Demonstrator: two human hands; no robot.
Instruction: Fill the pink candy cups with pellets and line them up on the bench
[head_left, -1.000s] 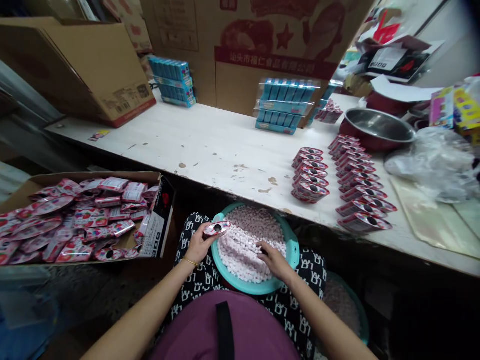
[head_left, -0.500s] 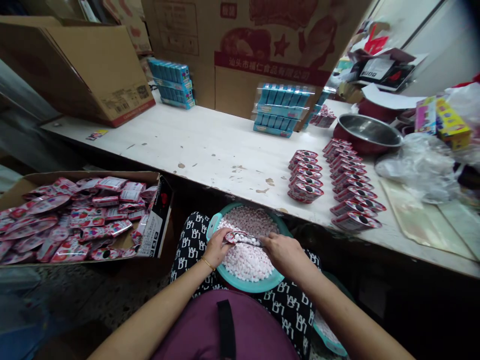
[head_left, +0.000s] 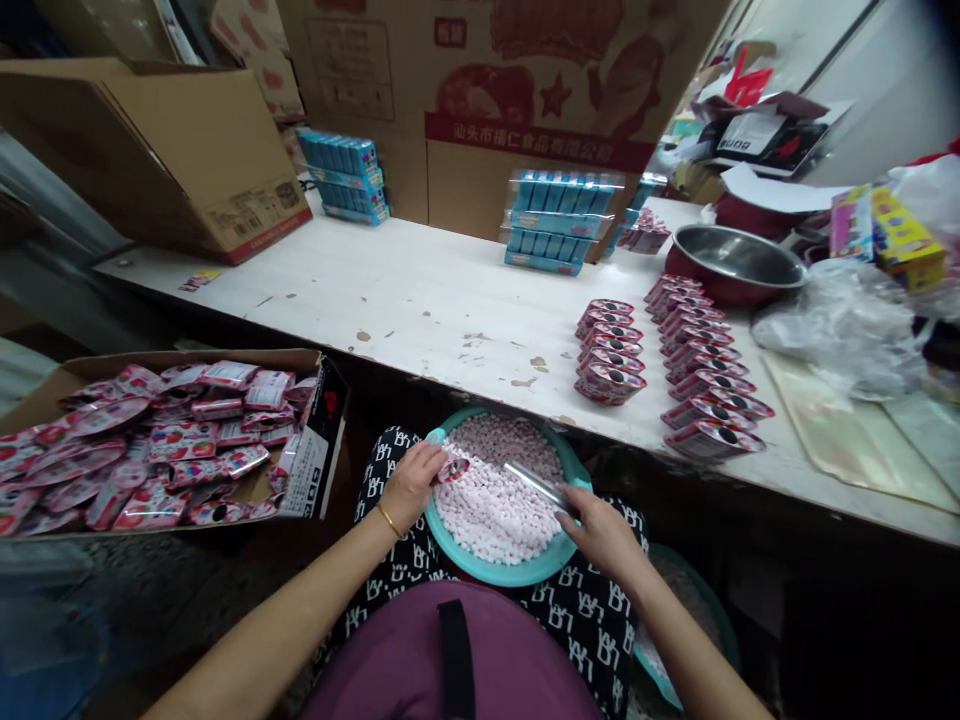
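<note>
My left hand (head_left: 411, 484) is closed around a small red-and-white candy box (head_left: 453, 469) at the left rim of a teal basin (head_left: 501, 577). White and pale pink candies (head_left: 495, 512) fill the basin, which rests on my lap. In my right hand (head_left: 598, 528), at the basin's right side, is a metal scoop (head_left: 537, 486), shaped like a narrow trough. Its far end lies over the candies, pointing up and left, apart from the box. How full the box is cannot be made out.
Left of my knees, a carton (head_left: 319, 440) holds many filled-looking red packs. On the white table (head_left: 420, 290) stand rows of red boxes (head_left: 611, 375), blue packs (head_left: 559, 220), a steel bowl (head_left: 739, 255) and large cartons (head_left: 187, 150). Another teal basin (head_left: 667, 690) sits low at right.
The scoop, earlier with its tip at the box and candies in it, has drawn back right and down with my right hand. My left hand has shifted left with the box.
</note>
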